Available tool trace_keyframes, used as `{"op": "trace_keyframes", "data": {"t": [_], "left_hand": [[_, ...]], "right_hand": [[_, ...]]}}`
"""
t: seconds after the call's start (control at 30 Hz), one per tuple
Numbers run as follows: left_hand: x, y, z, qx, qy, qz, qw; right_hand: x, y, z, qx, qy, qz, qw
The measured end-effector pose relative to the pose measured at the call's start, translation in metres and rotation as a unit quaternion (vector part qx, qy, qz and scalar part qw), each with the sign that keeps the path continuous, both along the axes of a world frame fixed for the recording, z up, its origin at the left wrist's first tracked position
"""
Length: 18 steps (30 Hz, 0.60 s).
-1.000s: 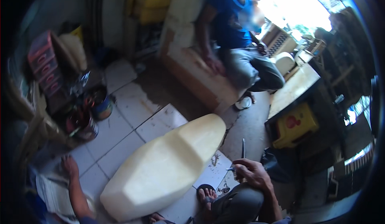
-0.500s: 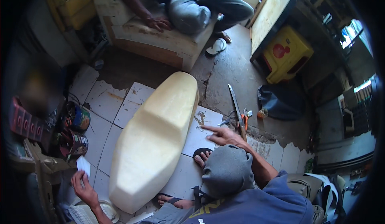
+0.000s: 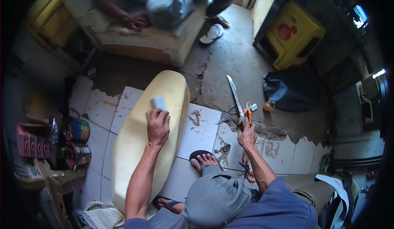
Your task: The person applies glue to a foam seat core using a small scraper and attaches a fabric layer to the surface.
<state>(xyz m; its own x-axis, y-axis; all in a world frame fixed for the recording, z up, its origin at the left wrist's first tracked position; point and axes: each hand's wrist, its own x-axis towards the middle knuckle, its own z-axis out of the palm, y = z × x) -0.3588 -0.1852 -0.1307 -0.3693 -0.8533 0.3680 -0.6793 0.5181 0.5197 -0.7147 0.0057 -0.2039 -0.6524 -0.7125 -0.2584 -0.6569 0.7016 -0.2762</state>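
Note:
A long cream-coloured foam motorcycle seat [image 3: 137, 143] lies on the floor tiles, left of my bent knee. Over its upper part, my left hand [image 3: 158, 127] pinches a small flat grey-white piece [image 3: 158, 103]; its material is unclear. To the right, my right hand [image 3: 247, 137] has its fingers around the handle of a long knife [image 3: 234, 92], whose blade points away from me on the floor. Orange-handled pliers [image 3: 248, 111] lie right beside the knife, and a pair of scissors [image 3: 227, 117] is just left of it. Red-handled scissors [image 3: 247, 171] lie nearer my leg.
Another person's hand [image 3: 137, 22] rests on a worn, pale bench-like block [image 3: 139, 42] at the far side. A yellow plastic stool [image 3: 293, 36] and a dark cloth [image 3: 291, 90] are at the right. Tins [image 3: 77, 155] and a pink organiser [image 3: 33, 142] stand at the left.
My left hand has moved from the lower left to above the seat with the flat piece. My right hand has gone from pointing near the seat to gripping the knife handle.

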Motion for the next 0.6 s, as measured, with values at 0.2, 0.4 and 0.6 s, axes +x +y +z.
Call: {"op": "trace_keyframes", "data": {"t": [0.2,0.4,0.6], "left_hand": [[-0.017,0.022,-0.003,0.039,0.018,0.075,0.996],[-0.025,0.01,0.003,0.075,0.032,0.103,0.991],[-0.027,0.019,0.016,0.079,0.165,0.159,0.97]], "right_hand": [[-0.025,0.031,-0.031,-0.002,-0.031,-0.015,0.999],[-0.014,0.004,-0.025,-0.046,0.059,0.003,0.997],[-0.015,-0.033,-0.002,-0.109,-0.015,0.044,0.993]]}}
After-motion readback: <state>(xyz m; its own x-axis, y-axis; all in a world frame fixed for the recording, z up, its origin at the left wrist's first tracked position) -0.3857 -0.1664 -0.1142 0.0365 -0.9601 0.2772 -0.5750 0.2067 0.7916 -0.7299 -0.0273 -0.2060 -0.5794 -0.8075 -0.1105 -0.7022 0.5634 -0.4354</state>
